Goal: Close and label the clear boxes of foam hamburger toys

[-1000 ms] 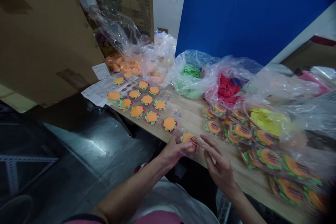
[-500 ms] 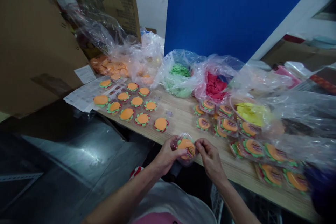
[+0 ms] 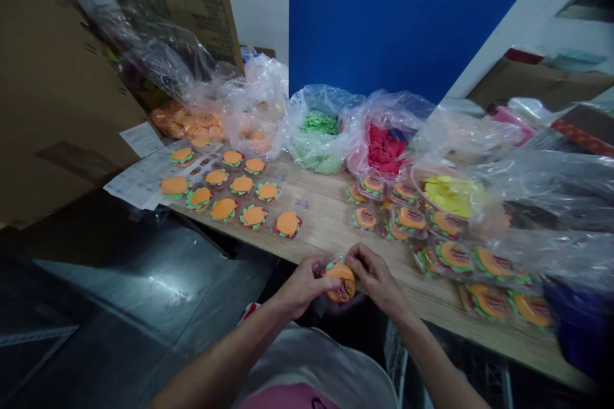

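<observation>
I hold one burger-shaped foam piece [image 3: 340, 281] in its clear bag between both hands, left hand [image 3: 300, 284] and right hand [image 3: 377, 278] pinched shut on its edges, just off the near edge of the surface [image 3: 326, 223]; the step in hand appears to be closing the bag, which calls for pressing the flap flat. Beyond the piece, unbagged burgers [image 3: 225, 195] lie left, bagged ones [image 3: 432, 236] right, before bags of green [image 3: 319, 134] and red [image 3: 384, 147] parts, cardboard boxes [image 3: 57, 77] and a blue panel [image 3: 407, 13].

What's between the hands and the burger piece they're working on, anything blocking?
Nothing visible. The left hand and right hand both grip the burger piece directly at the table edge; only its clear wrapper lies between.
</observation>
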Available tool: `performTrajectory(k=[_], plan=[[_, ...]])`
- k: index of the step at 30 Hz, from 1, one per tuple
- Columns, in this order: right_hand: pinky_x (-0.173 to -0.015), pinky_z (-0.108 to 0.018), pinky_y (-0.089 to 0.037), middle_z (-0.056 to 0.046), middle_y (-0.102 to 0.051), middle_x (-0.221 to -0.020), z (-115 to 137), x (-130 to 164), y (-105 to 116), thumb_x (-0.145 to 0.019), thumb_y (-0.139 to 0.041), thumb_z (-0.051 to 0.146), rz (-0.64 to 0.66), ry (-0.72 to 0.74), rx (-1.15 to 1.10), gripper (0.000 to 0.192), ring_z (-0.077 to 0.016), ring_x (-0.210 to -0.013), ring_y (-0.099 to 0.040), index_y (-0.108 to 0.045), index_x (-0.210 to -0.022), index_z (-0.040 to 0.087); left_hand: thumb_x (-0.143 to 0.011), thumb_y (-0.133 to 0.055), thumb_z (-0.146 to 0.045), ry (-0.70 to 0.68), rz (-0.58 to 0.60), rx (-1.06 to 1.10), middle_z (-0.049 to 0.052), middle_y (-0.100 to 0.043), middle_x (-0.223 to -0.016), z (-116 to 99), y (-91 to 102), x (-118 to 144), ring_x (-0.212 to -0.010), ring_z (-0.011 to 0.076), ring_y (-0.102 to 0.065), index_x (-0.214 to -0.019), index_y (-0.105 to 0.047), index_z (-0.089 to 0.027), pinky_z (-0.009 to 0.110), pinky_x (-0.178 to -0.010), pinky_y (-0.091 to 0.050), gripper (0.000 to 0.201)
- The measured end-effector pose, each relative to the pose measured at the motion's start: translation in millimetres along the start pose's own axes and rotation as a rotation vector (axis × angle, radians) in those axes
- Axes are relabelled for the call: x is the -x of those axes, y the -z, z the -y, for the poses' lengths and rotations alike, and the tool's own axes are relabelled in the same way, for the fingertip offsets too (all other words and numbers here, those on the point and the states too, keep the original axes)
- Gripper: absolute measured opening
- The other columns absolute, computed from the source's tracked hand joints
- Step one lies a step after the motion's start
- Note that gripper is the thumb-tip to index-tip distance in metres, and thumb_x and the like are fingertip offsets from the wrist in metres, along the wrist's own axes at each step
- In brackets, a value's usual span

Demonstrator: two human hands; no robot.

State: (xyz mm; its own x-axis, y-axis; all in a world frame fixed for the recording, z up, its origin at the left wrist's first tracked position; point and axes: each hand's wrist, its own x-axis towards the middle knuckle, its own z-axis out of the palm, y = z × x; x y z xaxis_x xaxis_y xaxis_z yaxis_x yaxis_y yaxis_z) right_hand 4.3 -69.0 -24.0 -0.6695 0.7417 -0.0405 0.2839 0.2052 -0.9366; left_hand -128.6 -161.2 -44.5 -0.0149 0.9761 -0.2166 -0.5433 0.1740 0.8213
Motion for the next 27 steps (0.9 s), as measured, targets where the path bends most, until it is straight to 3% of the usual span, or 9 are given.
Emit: performTrajectory(k=[10,16,21,27], plan=[[-0.054,-0.023,-0.033,0.003,-0.044,-0.064,-3,11,-4,-0.084,-0.044,0.036,-0.015,-0.014,0.032,0.022,-0.0123,-0.060,-0.040,-0.047,-0.070,0.019,-0.056,-0.073,-0.022,0.087,0.003,-0.039,0.005,-0.063,-0.083,-3,3.0,0,-0.074,0.0149,-0.056,-0.090,-0.065,-0.011,0.024,-0.068,-0.044,0.037],[-0.055,-0.023,-0.032,0.003,-0.044,-0.061,-3,11,-11,-0.083,-0.047,0.033,-0.065,0.006,0.029,0.020,-0.0124,-0.059,-0.040,-0.047,-0.068,0.019,-0.058,-0.072,-0.023,0.067,0.008,-0.016,0.004,-0.063,-0.081,-3,3.7,2,-0.073,0.0148,-0.056,-0.091,-0.064,-0.011,0.024,-0.067,-0.045,0.036],[-0.053,-0.023,-0.031,0.003,-0.041,-0.061,-9,15,-17,-0.082,-0.048,0.034,-0.087,-0.020,-0.096,0.022,-0.0118,-0.058,-0.037,-0.045,-0.066,0.020,-0.054,-0.075,-0.022,0.081,-0.042,-0.004,0.002,-0.062,-0.076,-4,1.1,6,-0.068,0.0134,-0.056,-0.084,-0.064,-0.011,0.022,-0.061,-0.045,0.034],[-0.052,-0.022,-0.030,0.004,-0.038,-0.060,-25,21,-28,-0.085,-0.045,0.036,-0.219,-0.059,-0.243,0.024,-0.0106,-0.057,-0.035,-0.045,-0.067,0.019,-0.052,-0.077,-0.022,0.080,-0.097,0.015,0.002,-0.064,-0.076,-1,-3.4,6,-0.068,0.0125,-0.056,-0.085,-0.065,-0.012,0.022,-0.064,-0.045,0.036]])
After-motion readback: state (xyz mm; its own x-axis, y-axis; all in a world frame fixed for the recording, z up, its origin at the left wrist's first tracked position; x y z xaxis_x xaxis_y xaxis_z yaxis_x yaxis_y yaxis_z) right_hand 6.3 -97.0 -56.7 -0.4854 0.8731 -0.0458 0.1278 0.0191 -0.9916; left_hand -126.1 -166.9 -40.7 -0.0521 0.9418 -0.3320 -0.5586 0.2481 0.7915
